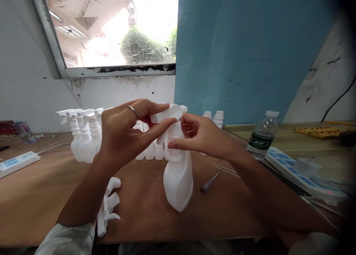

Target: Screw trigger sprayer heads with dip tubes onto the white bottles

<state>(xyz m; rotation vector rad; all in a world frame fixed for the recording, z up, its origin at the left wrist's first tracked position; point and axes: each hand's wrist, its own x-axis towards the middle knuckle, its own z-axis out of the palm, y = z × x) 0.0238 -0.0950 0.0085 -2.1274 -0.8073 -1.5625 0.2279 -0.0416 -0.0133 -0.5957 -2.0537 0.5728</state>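
A white plastic bottle (178, 179) is held tilted above the brown table, with a white spray head (168, 114) on its neck. My left hand (130, 131) pinches the spray head between thumb and fingers; a ring shows on one finger. Around the bottle's neck, just below the head, my right hand (198, 136) is closed, its thumb in front and its fingers partly hidden behind. Loose white spray heads (107, 214) lie on the table below my left forearm.
White bottles with spray heads (83, 140) stand at the left; more white bottles (154, 149) stand behind my hands. A screwdriver (209, 182) lies right of the held bottle. Farther right are a water bottle (261, 138) and a power strip (303, 175). Another power strip (19, 163) lies far left.
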